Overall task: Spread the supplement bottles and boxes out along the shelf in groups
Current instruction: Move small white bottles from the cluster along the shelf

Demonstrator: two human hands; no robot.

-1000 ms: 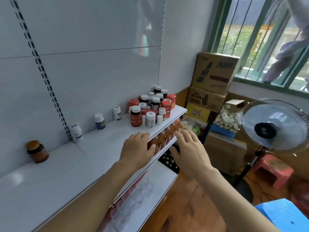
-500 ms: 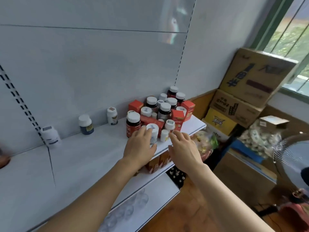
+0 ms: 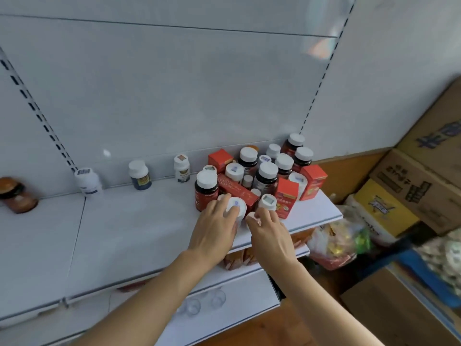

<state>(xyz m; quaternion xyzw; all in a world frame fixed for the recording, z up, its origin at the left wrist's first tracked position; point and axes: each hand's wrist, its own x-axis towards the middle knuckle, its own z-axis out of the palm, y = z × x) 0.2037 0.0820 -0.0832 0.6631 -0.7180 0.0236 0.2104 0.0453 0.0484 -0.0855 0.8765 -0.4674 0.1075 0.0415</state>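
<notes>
Shelf (image 3: 139,236): a white metal shelf runs across in front of me, with a lower shelf (image 3: 237,305) beneath it.
Cardboard cartons (image 3: 421,181): stacked to my right beyond the shelf end, well apart from my hands.
Cluster of supplement bottles and boxes (image 3: 264,171): crowded at the right end of the shelf, just beyond my fingertips; dark bottles with white caps stand among upright red boxes, and one long red box (image 3: 237,189) lies flat near the front.
My left hand (image 3: 214,233): palm down at the front of the cluster, fingers curled over the cap of a white bottle (image 3: 235,208), gripping it.
My right hand (image 3: 269,236): just beside the left, fingertips pinching a small white bottle (image 3: 252,218) at the shelf's front; another white-capped bottle (image 3: 267,202) stands right behind those fingers.
Dark bottle with white cap (image 3: 206,189): upright just left of my left hand's fingers.
Spread-out bottles: along the back to my left, well apart from my hands, stand a white bottle with a gold label (image 3: 181,168), a blue-labelled bottle (image 3: 139,174), a white bottle with a barcode on top (image 3: 87,181) and, farthest, an amber jar (image 3: 16,194), blurred.
</notes>
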